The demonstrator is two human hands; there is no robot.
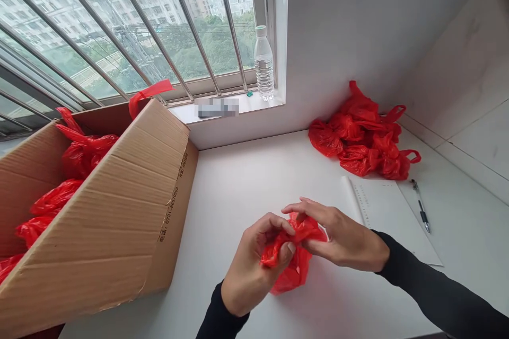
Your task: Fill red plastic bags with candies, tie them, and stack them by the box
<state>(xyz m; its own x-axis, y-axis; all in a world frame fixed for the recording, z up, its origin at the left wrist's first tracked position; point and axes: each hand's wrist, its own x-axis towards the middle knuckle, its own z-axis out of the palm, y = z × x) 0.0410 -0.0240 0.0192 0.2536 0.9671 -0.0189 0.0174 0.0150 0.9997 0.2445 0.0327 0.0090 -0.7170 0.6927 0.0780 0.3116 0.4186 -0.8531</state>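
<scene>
A crumpled red plastic bag (pixel 292 270) is bunched between both hands just above the white table (pixel 254 180). My left hand (pixel 254 267) pinches its left side with thumb and fingers. My right hand (pixel 338 235) grips the top of the bag from the right, index finger stretched out. Both arms wear black sleeves.
An open cardboard box (pixel 119 222) with several red bags (pixel 79 153) inside stands at the left. A pile of tied red bags (pixel 361 135) lies at the back right. A white notebook (pixel 389 212) and a pen (pixel 420 205) lie at right. A water bottle (pixel 263 63) stands on the window sill.
</scene>
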